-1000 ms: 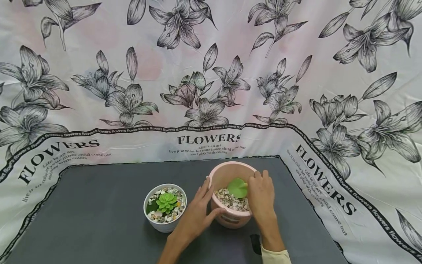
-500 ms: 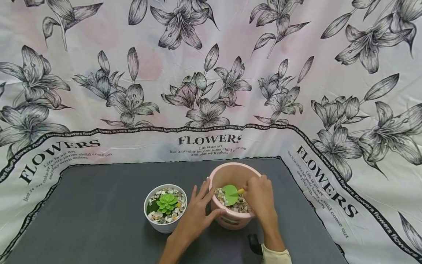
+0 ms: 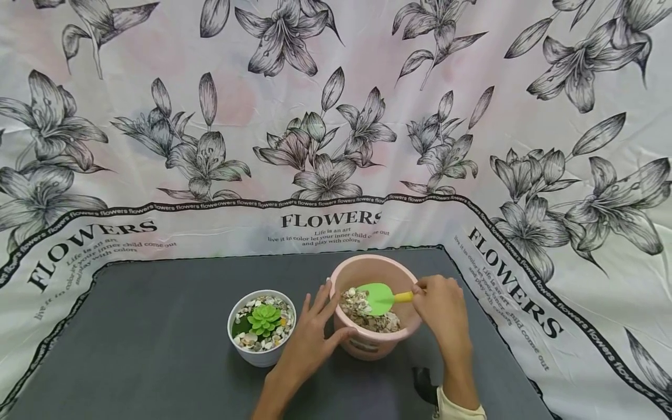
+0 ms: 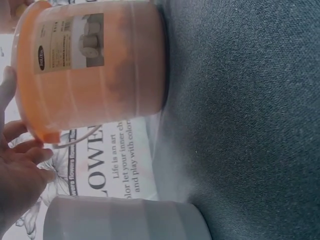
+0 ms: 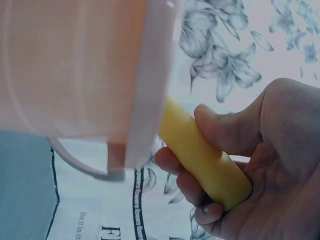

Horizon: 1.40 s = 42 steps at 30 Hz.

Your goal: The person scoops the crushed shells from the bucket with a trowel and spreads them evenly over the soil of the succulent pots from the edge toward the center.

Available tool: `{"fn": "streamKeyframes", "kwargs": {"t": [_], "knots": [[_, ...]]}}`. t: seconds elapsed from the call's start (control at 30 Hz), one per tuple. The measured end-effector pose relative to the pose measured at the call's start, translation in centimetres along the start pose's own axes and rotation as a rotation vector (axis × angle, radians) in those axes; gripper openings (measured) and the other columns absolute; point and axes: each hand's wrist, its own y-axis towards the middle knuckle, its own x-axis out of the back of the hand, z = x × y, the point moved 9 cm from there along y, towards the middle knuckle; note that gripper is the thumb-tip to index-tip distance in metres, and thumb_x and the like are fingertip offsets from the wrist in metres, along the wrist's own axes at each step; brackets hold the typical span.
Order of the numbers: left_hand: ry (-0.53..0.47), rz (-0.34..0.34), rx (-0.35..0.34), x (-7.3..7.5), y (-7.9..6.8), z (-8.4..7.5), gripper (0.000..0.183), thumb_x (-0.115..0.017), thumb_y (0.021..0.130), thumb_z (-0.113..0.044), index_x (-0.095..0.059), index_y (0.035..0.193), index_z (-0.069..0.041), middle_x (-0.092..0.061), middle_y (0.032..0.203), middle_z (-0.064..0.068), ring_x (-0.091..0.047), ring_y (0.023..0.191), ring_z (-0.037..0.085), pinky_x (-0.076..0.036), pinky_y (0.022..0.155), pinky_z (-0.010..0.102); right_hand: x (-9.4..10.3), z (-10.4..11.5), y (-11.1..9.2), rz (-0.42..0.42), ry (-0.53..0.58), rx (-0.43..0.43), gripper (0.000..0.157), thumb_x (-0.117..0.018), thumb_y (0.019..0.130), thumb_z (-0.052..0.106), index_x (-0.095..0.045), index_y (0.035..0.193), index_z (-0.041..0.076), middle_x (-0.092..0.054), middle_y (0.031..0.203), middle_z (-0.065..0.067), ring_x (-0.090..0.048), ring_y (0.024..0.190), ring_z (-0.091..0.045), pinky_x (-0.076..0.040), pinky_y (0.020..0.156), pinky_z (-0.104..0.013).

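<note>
A pink bucket (image 3: 375,344) stands on the grey table with small pebbles (image 3: 385,322) inside. My left hand (image 3: 307,338) rests its spread fingers and thumb against the bucket's left rim; in the left wrist view the fingertips touch just below that rim. My right hand (image 3: 443,309) grips the yellow handle (image 5: 205,155) of a small shovel, thumb on one side and fingers curled round the other. The shovel's green blade (image 3: 379,298) is inside the bucket, over the pebbles, with some pebbles at its left edge. The handle crosses the bucket's right rim.
Left of the bucket stands a white pot (image 3: 261,357) with a green succulent (image 3: 264,320) and pebbles, close to my left forearm. A black strap (image 3: 424,385) hangs by the right wrist. A flower-printed cloth (image 3: 325,146) surrounds the table (image 3: 157,338) at the back and sides.
The right hand has moved right, outside the bucket's rim, and more of the yellow handle shows. The green blade has shifted about within the bucket. The left hand stays at the rim.
</note>
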Motion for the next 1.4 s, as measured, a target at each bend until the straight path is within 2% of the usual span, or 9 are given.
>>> {"fn": "streamKeyframes", "kwargs": {"t": [0.07,0.27,0.43,0.53,0.67,0.83,1.1,1.23,1.4], "knots": [[0.006,-0.002,-0.002,-0.1,0.0,0.0,0.078,-0.073,0.094,-0.047,-0.049,0.156,-0.007,-0.029,0.172,0.018,-0.032,0.158,0.042,-0.02,0.131,0.062,0.3,-0.5,-0.1,0.014,0.029,-0.021,0.023,-0.065,0.096,0.011,-0.082,0.102,-0.004,-0.079,0.099,-0.023,-0.071,0.089,-0.041,-0.055,0.083,-0.058],[0.004,-0.011,0.008,-0.3,-0.1,0.2,0.082,-0.072,0.095,-0.047,-0.043,0.16,-0.007,-0.029,0.173,0.018,-0.03,0.159,0.041,-0.02,0.131,0.061,0.8,-1.0,-0.5,0.042,0.076,-0.052,0.025,-0.066,0.098,0.014,-0.081,0.106,-0.004,-0.079,0.104,-0.025,-0.072,0.09,-0.035,-0.055,0.076,-0.049],[-0.027,-0.01,0.013,-0.3,-0.2,0.2,0.086,-0.072,0.095,-0.046,-0.037,0.163,-0.007,-0.027,0.173,0.018,-0.028,0.16,0.042,-0.02,0.131,0.062,1.4,-1.0,-1.0,0.05,0.116,-0.073,0.026,-0.066,0.099,0.013,-0.079,0.109,-0.006,-0.077,0.105,-0.027,-0.07,0.087,-0.032,-0.054,0.068,-0.039],[-0.043,0.011,0.022,-0.1,-0.3,0.3,0.09,-0.074,0.094,-0.047,-0.033,0.165,-0.009,-0.023,0.175,0.015,-0.026,0.161,0.041,-0.018,0.132,0.062,1.8,-0.7,-1.1,0.053,0.133,-0.081,0.027,-0.064,0.1,0.012,-0.078,0.111,-0.008,-0.076,0.105,-0.028,-0.067,0.081,-0.029,-0.05,0.062,-0.032],[-0.076,0.037,0.049,0.3,-0.5,0.7,0.1,-0.078,0.09,-0.046,-0.024,0.168,-0.012,-0.021,0.176,0.01,-0.022,0.163,0.038,-0.015,0.133,0.059,2.1,-0.2,-1.1,0.072,0.151,-0.083,0.03,-0.062,0.101,0.014,-0.077,0.114,-0.009,-0.075,0.107,-0.028,-0.065,0.081,-0.028,-0.046,0.061,-0.029],[-0.056,0.009,0.077,1.9,-0.9,1.1,0.103,-0.079,0.088,-0.047,-0.025,0.167,-0.011,-0.025,0.175,0.012,-0.024,0.163,0.034,-0.019,0.133,0.054,2.5,0.8,-1.3,0.077,0.156,-0.082,0.03,-0.062,0.102,0.016,-0.077,0.116,-0.006,-0.075,0.112,-0.028,-0.065,0.086,-0.03,-0.046,0.062,-0.029],[-0.01,-0.049,0.147,5.3,-1.9,3.1,0.107,-0.083,0.085,-0.048,-0.025,0.167,-0.01,-0.024,0.175,0.009,-0.021,0.163,0.034,-0.023,0.131,0.06,1.7,3.4,-1.5,0.094,0.187,-0.04,0.03,-0.065,0.102,0.018,-0.077,0.118,-0.005,-0.075,0.114,-0.027,-0.066,0.09,-0.029,-0.047,0.067,-0.031],[-0.005,-0.053,0.185,7.1,-2.9,4.5,0.11,-0.087,0.082,-0.044,-0.025,0.167,-0.009,-0.025,0.175,0.011,-0.021,0.163,0.037,-0.022,0.13,0.063,0.7,5.0,-1.7,0.116,0.23,-0.008,0.027,-0.065,0.101,0.016,-0.079,0.117,-0.001,-0.077,0.112,-0.023,-0.064,0.081,-0.025,-0.047,0.066,-0.03],[-0.002,-0.06,0.203,9.1,-3.9,6.0,0.113,-0.09,0.079,-0.041,-0.026,0.167,-0.008,-0.026,0.174,0.015,-0.021,0.162,0.043,-0.021,0.128,0.067,-0.1,7.2,-1.8,0.102,0.275,0.037,0.017,-0.066,0.1,0.013,-0.081,0.095,0.007,-0.077,0.092,-0.012,-0.051,0.061,-0.018,-0.04,0.059,-0.028]]}}
